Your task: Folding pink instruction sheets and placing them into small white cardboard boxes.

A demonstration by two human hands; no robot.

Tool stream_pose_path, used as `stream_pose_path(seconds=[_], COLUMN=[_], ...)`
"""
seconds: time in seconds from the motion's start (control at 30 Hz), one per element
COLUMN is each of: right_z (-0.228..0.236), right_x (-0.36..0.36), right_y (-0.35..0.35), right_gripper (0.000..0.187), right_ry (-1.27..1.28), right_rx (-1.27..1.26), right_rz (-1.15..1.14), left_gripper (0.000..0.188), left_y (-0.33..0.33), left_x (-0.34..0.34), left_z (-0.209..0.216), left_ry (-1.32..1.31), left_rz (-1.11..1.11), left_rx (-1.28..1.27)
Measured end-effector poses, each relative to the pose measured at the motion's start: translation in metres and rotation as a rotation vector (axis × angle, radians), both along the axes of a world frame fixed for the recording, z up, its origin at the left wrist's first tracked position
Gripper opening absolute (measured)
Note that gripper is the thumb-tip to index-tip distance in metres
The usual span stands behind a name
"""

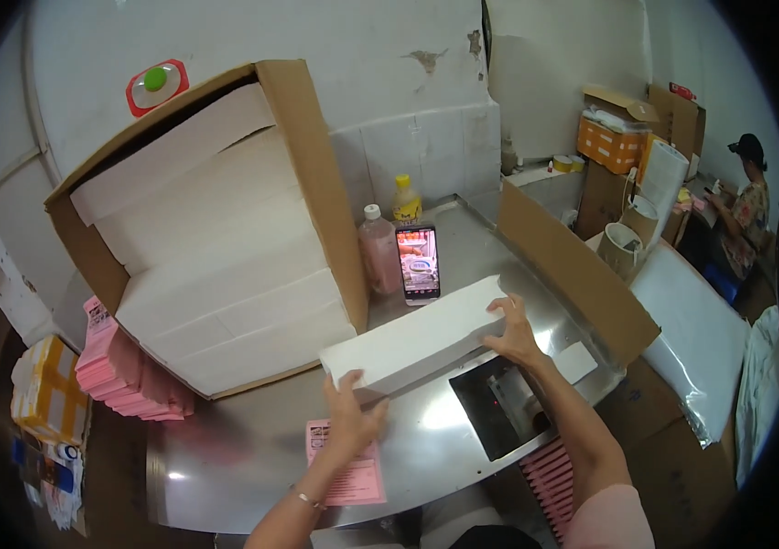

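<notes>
A long white box (417,337) is held between my two hands above the metal table. My left hand (351,416) grips its left end, thumb and fingers curled at the lower edge. At the other end, my right hand (515,335) is closed on the upper right corner. Below my left wrist lies a pink printed sheet (360,480) on the tabletop. Near my right forearm, a dark rectangular opening (481,412) shows in the table, with a device partly in it. A small white card or flap (576,362) is just right of that forearm.
A large cardboard carton (316,174) filled with white boxes stands left on the metal table (252,476). Behind the held box are a lit phone (419,263) and two bottles. Pink sheets (119,371) are stacked at left. A cardboard panel (573,270) edges the right; a person sits beyond.
</notes>
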State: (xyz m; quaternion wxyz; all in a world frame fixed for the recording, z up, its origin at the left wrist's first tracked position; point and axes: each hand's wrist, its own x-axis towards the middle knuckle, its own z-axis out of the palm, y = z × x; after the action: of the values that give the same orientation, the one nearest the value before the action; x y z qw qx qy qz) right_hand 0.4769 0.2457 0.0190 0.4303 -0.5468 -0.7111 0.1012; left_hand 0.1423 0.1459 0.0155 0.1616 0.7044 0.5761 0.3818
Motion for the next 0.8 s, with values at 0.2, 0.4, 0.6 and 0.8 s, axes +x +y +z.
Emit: stream_pose_path(seconds=[0.2, 0.4, 0.6, 0.8], right_z=[0.037, 0.023, 0.011, 0.016], right_x=[0.039, 0.016, -0.014, -0.016], right_y=[0.033, 0.058, 0.048, 0.023], right_gripper=[0.076, 0.11, 0.106, 0.089], right_ry=[0.354, 0.114, 0.291, 0.377], right_rx=[-0.233, -0.555, -0.467, -0.119], right_rz=[-0.148, -0.093, 0.159, 0.165], left_gripper=[0.088, 0.109, 0.109, 0.099], left_y=[0.028, 0.063, 0.051, 0.018], left_x=[-0.039, -0.019, -0.016, -0.026], left_z=[0.016, 0.023, 0.015, 0.005], left_ry=[-0.556, -0.384, -0.364, 0.068], left_rz=[0.382, 0.077, 0.066, 0.162], left_rx=[-0.109, -0.425, -0.334, 0.14])
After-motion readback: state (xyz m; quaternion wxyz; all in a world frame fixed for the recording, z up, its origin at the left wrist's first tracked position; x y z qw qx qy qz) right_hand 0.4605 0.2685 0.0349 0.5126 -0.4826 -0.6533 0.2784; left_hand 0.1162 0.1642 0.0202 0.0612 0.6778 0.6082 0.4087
